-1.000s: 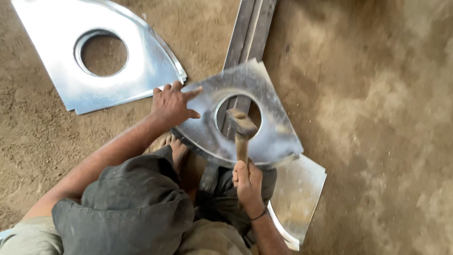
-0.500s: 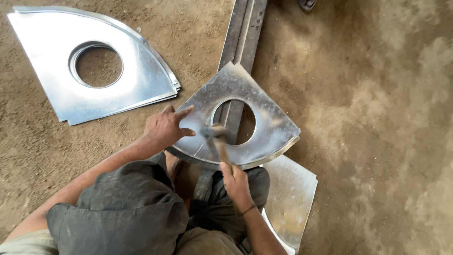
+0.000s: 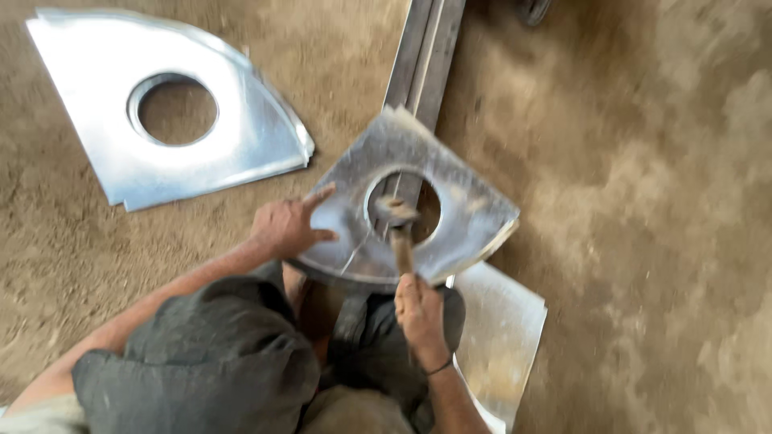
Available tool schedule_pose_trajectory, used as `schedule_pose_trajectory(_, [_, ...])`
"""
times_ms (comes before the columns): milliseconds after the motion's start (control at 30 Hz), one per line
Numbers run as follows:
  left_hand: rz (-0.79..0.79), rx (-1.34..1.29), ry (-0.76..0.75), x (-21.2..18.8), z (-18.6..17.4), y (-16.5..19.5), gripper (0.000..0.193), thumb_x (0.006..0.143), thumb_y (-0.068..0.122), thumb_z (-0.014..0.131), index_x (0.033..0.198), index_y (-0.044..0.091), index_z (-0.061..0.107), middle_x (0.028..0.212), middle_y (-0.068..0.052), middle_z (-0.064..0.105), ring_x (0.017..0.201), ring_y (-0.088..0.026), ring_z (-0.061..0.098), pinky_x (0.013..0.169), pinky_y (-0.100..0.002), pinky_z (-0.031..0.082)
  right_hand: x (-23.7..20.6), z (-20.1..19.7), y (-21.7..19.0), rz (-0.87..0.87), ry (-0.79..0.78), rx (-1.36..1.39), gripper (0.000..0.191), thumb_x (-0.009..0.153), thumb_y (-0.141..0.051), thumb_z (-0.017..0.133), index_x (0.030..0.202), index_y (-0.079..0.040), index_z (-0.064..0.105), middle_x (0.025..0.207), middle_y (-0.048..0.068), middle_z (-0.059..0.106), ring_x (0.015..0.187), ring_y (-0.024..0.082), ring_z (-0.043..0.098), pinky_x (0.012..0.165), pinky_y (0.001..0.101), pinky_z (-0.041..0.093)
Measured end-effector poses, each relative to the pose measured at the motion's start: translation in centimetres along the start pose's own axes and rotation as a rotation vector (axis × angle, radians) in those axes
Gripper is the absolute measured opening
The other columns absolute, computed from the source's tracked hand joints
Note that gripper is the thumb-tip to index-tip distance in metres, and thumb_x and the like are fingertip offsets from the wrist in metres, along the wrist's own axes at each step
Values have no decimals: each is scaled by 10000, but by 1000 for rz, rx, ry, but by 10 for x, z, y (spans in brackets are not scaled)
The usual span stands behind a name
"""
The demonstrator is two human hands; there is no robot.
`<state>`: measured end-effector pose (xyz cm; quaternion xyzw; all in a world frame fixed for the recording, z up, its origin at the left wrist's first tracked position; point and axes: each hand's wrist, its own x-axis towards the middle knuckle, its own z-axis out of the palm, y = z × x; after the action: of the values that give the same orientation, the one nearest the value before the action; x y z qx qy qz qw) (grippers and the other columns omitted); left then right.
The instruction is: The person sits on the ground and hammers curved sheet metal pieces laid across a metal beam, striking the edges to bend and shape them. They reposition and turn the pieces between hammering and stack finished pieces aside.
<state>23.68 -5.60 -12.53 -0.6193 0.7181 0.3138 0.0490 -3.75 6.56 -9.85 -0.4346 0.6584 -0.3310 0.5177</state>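
Firmly closed right hand (image 3: 420, 309) on a hammer (image 3: 397, 229) over the hole's rim, left hand (image 3: 288, 225) spread flat on the metal sheet (image 3: 466, 213), sheet atop a steel rail (image 3: 422, 60), second sheet (image 3: 96, 96) well apart, open dirt floor (image 3: 643, 201) right.

The left hand (image 3: 285, 227) was held palm down, fingers spread, the index finger extended forward and to the right. The left forearm was stretched out from the lower left, bare, at a shallow diagonal. The right hand (image 3: 420, 309) was closed in a fist, knuckles up, thumb side forward. A dark band was seen at the right wrist. The right forearm was raised steeply from the bottom edge.
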Motion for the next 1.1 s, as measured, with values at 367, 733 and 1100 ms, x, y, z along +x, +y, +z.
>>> schedule_pose_trajectory(367, [106, -137, 151, -13, -4, 5, 985, 776, 736, 690, 1605, 398, 278, 936, -145, 753, 797, -320, 722, 627, -440, 549, 0, 14, -20, -109, -32, -87, 393, 1062, -356, 529, 812, -57, 578, 610, -29, 528, 490, 61, 464, 437, 252, 381])
schedule_pose_trajectory(733, [28, -123, 51, -22, -7, 7, 988, 768, 729, 687, 1603, 421, 257, 950, -184, 745, 846, -364, 737, 711, -486, 573, 3, 5, -12, -41, 61, -37, 420, 1050, -372, 544, 778, -53, 569, 594, -35, 504, 484, 53, 441, 425, 245, 351])
schedule_pose_trajectory(1100, [-18, -108, 26, -21, 7, 7, 961, 765, 779, 639, 1594, 443, 286, 828, -160, 740, 764, -317, 737, 671, -446, 572, 4, 6, -13, -227, 60, 138, 354, 1037, -368, 547, 848, -69, 568, 643, -42, 522, 508, 35, 448, 421, 218, 352])
